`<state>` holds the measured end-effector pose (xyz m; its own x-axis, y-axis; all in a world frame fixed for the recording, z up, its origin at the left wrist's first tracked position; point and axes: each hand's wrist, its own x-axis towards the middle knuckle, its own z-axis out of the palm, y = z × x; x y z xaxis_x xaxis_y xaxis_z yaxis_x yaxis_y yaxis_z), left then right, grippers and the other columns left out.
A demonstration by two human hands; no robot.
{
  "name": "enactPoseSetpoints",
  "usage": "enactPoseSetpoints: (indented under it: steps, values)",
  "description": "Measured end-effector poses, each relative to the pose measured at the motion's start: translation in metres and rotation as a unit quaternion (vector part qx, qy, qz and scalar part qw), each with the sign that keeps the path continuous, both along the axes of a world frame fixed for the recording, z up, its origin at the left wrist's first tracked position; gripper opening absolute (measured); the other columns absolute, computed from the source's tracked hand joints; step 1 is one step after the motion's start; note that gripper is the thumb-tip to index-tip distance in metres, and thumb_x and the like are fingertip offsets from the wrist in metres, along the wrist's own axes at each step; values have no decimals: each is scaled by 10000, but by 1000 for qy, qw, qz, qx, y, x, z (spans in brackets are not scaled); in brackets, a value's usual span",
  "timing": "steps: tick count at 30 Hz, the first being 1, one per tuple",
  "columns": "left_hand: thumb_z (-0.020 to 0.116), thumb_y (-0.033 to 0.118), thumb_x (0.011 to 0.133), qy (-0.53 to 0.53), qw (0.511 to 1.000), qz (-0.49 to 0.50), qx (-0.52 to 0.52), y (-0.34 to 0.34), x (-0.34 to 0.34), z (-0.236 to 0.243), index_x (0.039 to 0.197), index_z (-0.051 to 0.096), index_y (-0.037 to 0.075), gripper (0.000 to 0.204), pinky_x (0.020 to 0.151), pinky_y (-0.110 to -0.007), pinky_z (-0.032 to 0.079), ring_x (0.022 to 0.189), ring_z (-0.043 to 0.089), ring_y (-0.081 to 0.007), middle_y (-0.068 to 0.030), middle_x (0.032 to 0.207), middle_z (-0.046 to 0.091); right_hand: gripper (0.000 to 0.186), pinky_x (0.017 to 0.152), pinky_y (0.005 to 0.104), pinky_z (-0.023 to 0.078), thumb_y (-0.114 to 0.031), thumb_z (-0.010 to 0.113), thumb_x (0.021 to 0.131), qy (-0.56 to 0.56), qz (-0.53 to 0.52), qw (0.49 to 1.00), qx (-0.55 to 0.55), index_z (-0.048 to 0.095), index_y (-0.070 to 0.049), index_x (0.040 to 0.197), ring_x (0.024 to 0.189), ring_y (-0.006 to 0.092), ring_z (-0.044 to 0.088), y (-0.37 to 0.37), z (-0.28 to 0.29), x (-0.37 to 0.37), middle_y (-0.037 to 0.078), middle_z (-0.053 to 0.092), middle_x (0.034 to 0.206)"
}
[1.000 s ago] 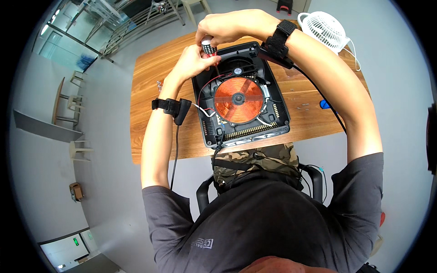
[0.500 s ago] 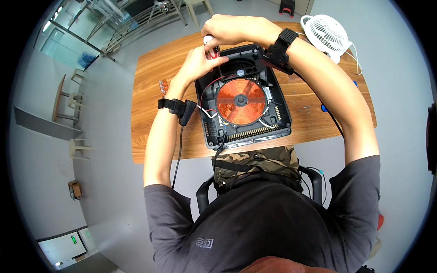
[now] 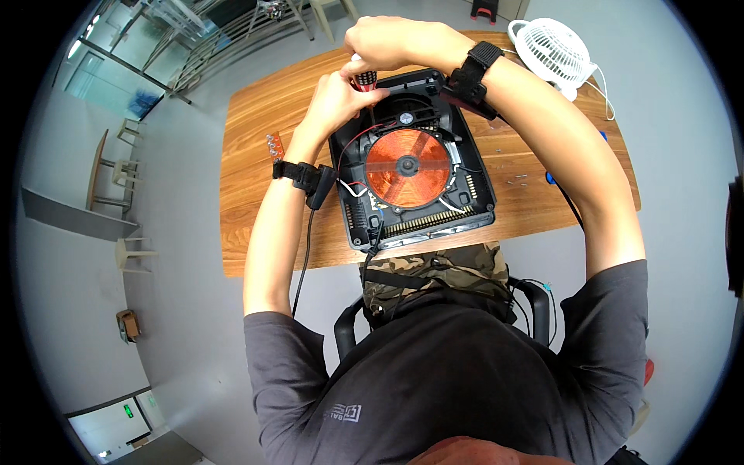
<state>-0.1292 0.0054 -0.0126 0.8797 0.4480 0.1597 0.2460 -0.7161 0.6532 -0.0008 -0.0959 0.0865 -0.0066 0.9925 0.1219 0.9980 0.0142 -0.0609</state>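
Note:
An opened induction cooker (image 3: 474,200) lies on the table, its round copper coil (image 3: 426,147) and wiring exposed in a black housing. A screwdriver (image 3: 366,80) with a red, black and white handle stands upright over its far left corner. My right hand (image 3: 380,45) is closed around the top of the handle, wrist bent over it. Lower down, my left hand (image 3: 338,102) is closed about the handle's lower part, thumb stretched across toward the housing. The screwdriver's tip is down inside the housing and hard to make out.
Small screws (image 3: 518,180) lie on the wooden table (image 3: 263,225) to the right. Near my left wrist sits a small orange piece with shiny parts (image 3: 275,145). A white fan (image 3: 552,53) stands at the far right. Cables run from bands on both wrists.
The whole picture has shifted slightly upward. My right hand has shifted a little on the screwdriver, and more of its handle shows between my hands. The cooker has stayed in place.

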Motion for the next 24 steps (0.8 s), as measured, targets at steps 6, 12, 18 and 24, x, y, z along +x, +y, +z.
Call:
enactPoseSetpoints:
  steps: [6, 12, 18, 24]
  values:
    - [859, 417, 778, -9, 998, -40, 43, 12, 2, -13, 919, 707, 16, 452, 615, -315, 550, 604, 669, -151, -77, 710, 709, 273, 745, 450, 548, -250, 762, 860, 25, 91, 996, -6, 747, 6, 955, 804, 371, 700, 9, -11, 12, 186, 713, 823]
    - [848, 319, 804, -8, 996, -43, -73, 11, -16, -11, 947, 678, 7, 383, 522, -278, 477, 559, 593, -103, -29, 696, 644, 282, 879, 452, 532, -217, 753, 842, 37, 201, 979, -6, 734, -23, 1046, 1027, 353, 672, 20, -19, 6, 190, 693, 1094]
    - [871, 286, 783, -39, 997, 3, -73, 5, -9, -16, 884, 652, 30, 352, 477, -275, 439, 505, 540, -96, 3, 649, 599, 369, 847, 439, 556, -369, 739, 888, 49, 69, 996, 38, 725, -35, 1045, 932, 360, 702, 9, -11, -5, 182, 726, 970]
    - [852, 365, 800, 39, 999, -26, -3, -2, 1, 0, 854, 654, 41, 383, 536, -303, 473, 548, 580, -101, -6, 653, 634, 249, 803, 439, 545, -193, 782, 820, 70, 104, 992, 28, 713, -29, 994, 925, 357, 703, 15, -24, 23, 171, 723, 924]
